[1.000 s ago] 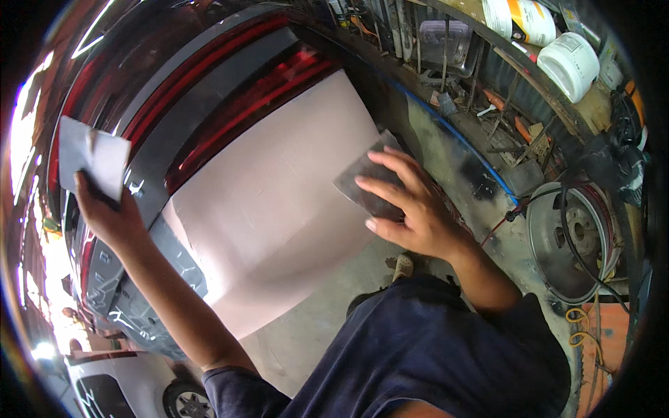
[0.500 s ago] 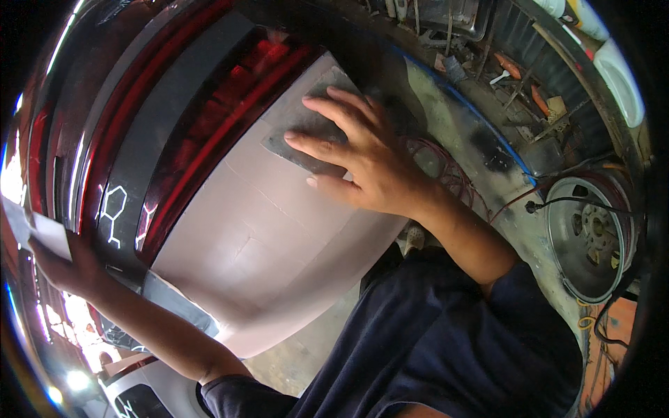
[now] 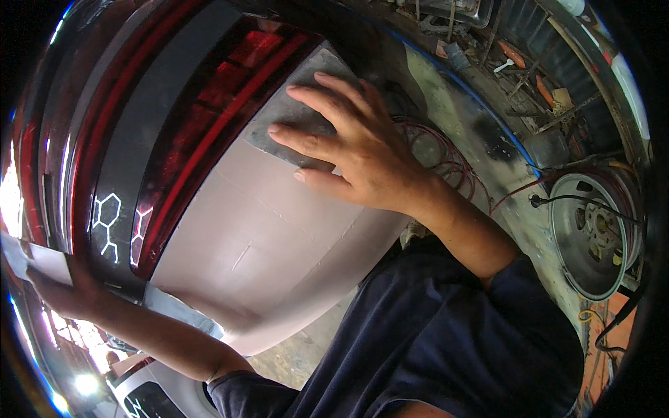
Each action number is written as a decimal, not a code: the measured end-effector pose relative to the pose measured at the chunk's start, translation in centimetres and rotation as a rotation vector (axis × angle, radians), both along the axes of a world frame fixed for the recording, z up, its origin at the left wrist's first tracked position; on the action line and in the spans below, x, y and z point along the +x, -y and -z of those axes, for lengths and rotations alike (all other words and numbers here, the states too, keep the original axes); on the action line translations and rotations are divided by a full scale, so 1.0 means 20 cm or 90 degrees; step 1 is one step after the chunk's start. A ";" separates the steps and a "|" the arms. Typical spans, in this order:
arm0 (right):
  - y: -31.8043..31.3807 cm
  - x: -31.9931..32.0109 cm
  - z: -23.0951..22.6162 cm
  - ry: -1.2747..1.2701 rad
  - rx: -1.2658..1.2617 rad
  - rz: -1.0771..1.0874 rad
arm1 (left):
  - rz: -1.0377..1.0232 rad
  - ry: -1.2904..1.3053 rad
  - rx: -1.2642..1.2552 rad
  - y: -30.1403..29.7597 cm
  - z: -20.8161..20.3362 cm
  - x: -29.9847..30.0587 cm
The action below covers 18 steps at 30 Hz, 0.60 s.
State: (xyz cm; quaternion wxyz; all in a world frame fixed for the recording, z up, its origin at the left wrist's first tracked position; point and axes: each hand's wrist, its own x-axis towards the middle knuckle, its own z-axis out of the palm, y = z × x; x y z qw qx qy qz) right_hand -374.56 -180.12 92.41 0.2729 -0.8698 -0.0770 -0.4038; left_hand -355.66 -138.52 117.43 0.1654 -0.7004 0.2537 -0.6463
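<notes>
The person's navy cloth shirt [image 3: 418, 327] fills the area nearest the camera, below and behind both hands. The right hand [image 3: 355, 143] lies over a thin, dark grey, straight-edged sheet [image 3: 296, 117], its fingers spread apart and laid along the upper face; what the palm does beneath cannot be told. The sheet is flat against a pinkish-beige, matt, curved car panel [image 3: 272, 230], at the panel's upper end, and its far edge runs just beside a long, glossy red tail lamp [image 3: 216, 125]; whether the two touch is unclear. Below and left of the right-hand grip, the bare panel shows thin scratch-like lines. Well to the left of that grip, the left hand [image 3: 66, 296] is clamped on a pale, flat, straight-edged plate [image 3: 50, 265], with the fingers behind it hidden. Beyond the lamp, up and left of the right hand, runs a dark grey body strip [image 3: 150, 97]. Right of the right hand, on the floor, lie a dull red coiled hose [image 3: 446, 150] and, farther off, a bright blue hose [image 3: 456, 83]. A round grey metal wheel [image 3: 578, 223] stands well to its right. Past the left forearm, below the left grip, is a silver car [image 3: 180, 384].
</notes>
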 end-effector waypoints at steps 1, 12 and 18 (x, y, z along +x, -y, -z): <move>0.00 0.00 0.00 -0.002 0.000 0.003 | -0.003 0.008 0.005 0.00 0.00 0.00; 0.04 -0.11 0.00 -0.107 -0.078 -0.049 | 0.036 0.014 0.013 -0.08 -0.02 0.07; 0.03 -0.38 0.00 -0.243 -0.091 -0.074 | 0.084 -0.026 -0.026 -0.21 -0.03 0.13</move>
